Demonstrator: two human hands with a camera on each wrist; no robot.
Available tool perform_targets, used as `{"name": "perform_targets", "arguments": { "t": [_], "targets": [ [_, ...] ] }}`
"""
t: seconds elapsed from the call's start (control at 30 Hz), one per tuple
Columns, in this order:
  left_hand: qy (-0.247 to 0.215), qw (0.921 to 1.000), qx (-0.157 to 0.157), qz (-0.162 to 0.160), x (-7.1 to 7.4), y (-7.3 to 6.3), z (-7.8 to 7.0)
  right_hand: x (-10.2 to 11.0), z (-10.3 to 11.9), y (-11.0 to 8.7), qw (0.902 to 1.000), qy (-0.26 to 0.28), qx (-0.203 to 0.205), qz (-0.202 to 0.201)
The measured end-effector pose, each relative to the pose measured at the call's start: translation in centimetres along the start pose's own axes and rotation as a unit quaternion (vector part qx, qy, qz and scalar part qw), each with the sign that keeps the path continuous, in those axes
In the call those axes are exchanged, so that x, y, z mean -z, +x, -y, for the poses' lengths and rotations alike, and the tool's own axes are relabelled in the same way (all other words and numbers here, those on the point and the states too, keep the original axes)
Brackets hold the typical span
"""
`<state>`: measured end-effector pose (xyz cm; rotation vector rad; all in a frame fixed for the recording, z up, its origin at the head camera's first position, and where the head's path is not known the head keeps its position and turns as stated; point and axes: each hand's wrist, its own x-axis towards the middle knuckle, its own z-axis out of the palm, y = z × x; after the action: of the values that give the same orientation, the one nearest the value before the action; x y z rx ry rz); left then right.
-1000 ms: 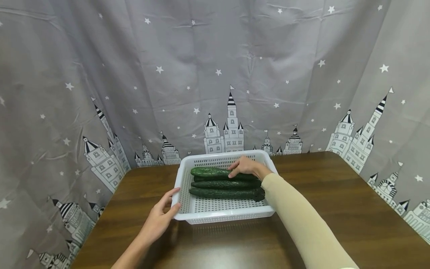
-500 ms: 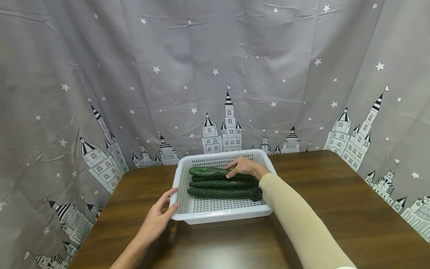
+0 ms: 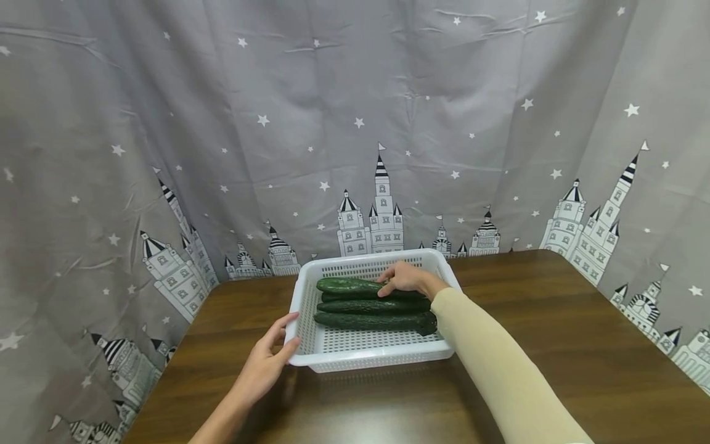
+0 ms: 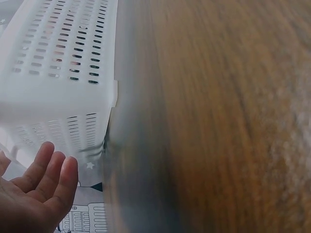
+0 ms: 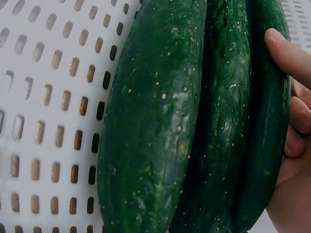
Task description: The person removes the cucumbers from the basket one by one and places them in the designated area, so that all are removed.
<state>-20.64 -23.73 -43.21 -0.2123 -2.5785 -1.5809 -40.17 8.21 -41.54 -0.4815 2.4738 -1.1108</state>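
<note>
A white plastic basket (image 3: 383, 356) with slotted walls holds several long dark green cucumbers (image 3: 366, 321), lying side by side. My right hand (image 3: 403, 277) reaches inside and grips the rearmost cucumber (image 3: 345, 285). In the right wrist view, the thumb lies on top of that cucumber (image 5: 266, 131) and the other fingers bend around its far side. My left hand (image 3: 265, 365) is at the basket's left rim, thumb and fingers spread along it. The left wrist view shows the fingers (image 4: 68, 177) extended beside the basket's slotted wall (image 4: 58, 104).
The basket stands on a brown wooden table (image 3: 532, 314), towards its back edge. A grey curtain (image 3: 333, 123) printed with white stars and castles hangs behind the table and along both sides.
The whole head view shifts slightly left and then back to the right. Both hands keep their places at the basket and on the cucumber.
</note>
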Motion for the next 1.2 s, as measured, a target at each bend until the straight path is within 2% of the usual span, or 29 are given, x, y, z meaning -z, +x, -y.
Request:
{"name": "perform_targets", "arguments": {
  "t": [0.3,0.77,1.2],
  "targets": [
    [-0.002,1.0,-0.005,0.0,0.0,0.0,0.0,-0.2,0.1,0.1,1.0,0.007,0.0,-0.001],
    [0.004,1.0,-0.008,-0.002,0.0,-0.1,0.0,0.2,0.0,0.0,0.9996,0.009,0.025,-0.008],
    [0.005,0.9999,0.003,-0.01,-0.2,-0.1,0.2,1.0,0.2,-0.3,0.9994,-0.009,0.032,-0.009]
  ]
}}
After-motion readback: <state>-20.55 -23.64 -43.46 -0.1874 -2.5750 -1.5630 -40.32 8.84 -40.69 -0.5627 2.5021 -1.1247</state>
